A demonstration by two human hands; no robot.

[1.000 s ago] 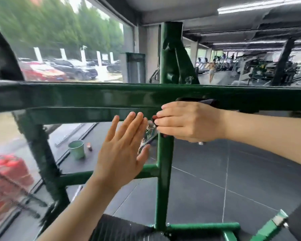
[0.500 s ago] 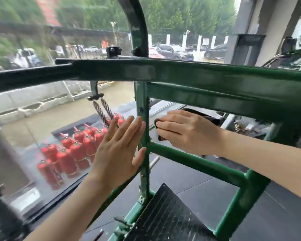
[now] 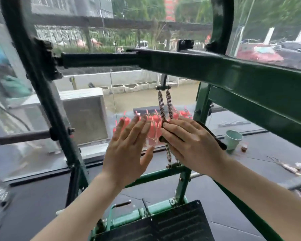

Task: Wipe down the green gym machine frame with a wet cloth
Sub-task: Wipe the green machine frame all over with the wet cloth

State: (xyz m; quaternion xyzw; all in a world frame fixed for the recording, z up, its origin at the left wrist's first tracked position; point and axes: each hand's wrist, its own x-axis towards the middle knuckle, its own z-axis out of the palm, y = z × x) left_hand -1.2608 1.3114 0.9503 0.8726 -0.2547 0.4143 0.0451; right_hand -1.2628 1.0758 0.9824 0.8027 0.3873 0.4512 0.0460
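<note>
The green machine frame (image 3: 247, 80) crosses the view as a thick horizontal beam, with uprights at left and right. Two metal springs (image 3: 164, 108) hang from a bracket under the beam down to a lower green bar (image 3: 156, 175). My right hand (image 3: 189, 143) holds a dark cloth (image 3: 215, 138) and presses it against the springs. My left hand (image 3: 129, 146) is raised flat beside them, fingers straight, holding nothing and apart from the springs.
A black ribbed footplate (image 3: 163, 225) sits at the bottom. Beyond the frame stand several red fire extinguishers (image 3: 153, 126) by the window. A light green bucket (image 3: 233, 139) rests on the dark floor at right, with debris (image 3: 288, 166) nearby. A grey box unit (image 3: 83, 115) stands at left.
The view has swung left along the frame. My right hand with the cloth has moved from the green upright onto the hanging springs. My left hand has stayed flat beside it.
</note>
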